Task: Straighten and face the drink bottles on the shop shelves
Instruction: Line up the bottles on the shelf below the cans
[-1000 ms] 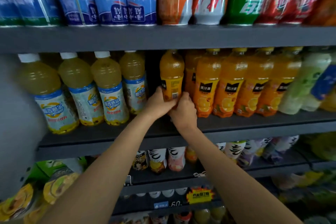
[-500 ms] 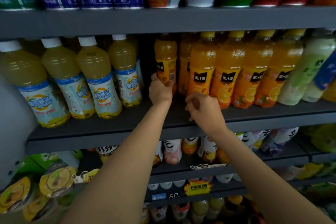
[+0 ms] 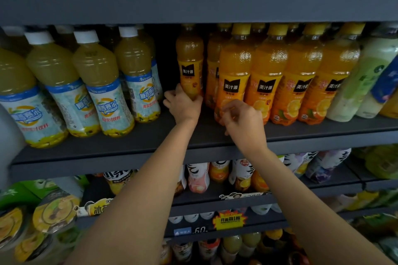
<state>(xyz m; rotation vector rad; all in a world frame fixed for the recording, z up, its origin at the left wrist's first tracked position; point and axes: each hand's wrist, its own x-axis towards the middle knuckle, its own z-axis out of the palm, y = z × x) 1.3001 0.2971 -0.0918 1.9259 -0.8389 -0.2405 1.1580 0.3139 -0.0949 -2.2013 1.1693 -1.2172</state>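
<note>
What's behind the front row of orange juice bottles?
Behind the front row of orange juice bottles, more orange bottles show in the gaps, with yellow caps above. How deep the rows run is hidden.

1. One head-worn view, facing the shop shelves (image 3: 193, 6) straight on and tilted slightly down.
2. Close range (both forearms reach in from below); middle shelf row fills the centre.

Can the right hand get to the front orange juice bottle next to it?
Probably yes. The right hand is right in front of the front orange juice bottle, with nothing between them.
</note>
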